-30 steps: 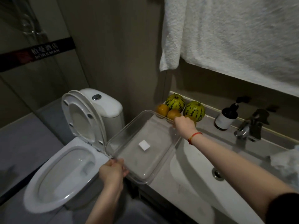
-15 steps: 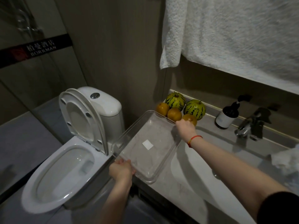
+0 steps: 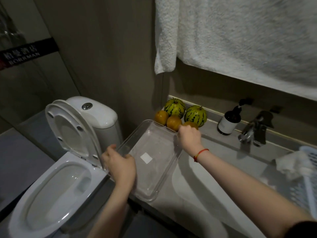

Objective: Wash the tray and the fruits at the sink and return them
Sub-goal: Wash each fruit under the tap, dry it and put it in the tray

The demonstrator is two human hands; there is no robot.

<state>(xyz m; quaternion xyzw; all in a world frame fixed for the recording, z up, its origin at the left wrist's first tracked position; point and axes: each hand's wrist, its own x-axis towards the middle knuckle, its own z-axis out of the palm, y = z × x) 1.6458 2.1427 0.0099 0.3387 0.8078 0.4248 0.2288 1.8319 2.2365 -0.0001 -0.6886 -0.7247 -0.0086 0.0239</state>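
Both hands hold the clear tray (image 3: pixel 151 158). The left hand (image 3: pixel 120 166) has its grip curled round the near left rim, and the right hand (image 3: pixel 189 137) has its grip closed on the far corner, just in front of the fruits. The tray is empty and sits tilted at the left end of the desk (image 3: pixel 173 193), right beside the sink (image 3: pixel 202 182) and partly sticking out toward the toilet (image 3: pixel 56 182). The three oranges (image 3: pixel 173 121) and two striped melons (image 3: pixel 195 114) wait behind the tray, in the corner by the wall. The tap (image 3: pixel 253 134) past the sink shows no water running, and I cannot tell if the tray is wet. So it looks like the washing has not started: the tray has to go into the sink, then the fruits, then everything goes back. Compared with a second ago, the left hand has slid up the rim, away from the near corner and toward the toilet lid. The tray has turned a little toward the sink. The right hand has kept its place by the oranges. A soap bottle (image 3: pixel 228 122) stands near the tap, and a white towel (image 3: pixel 240 35) hangs above.
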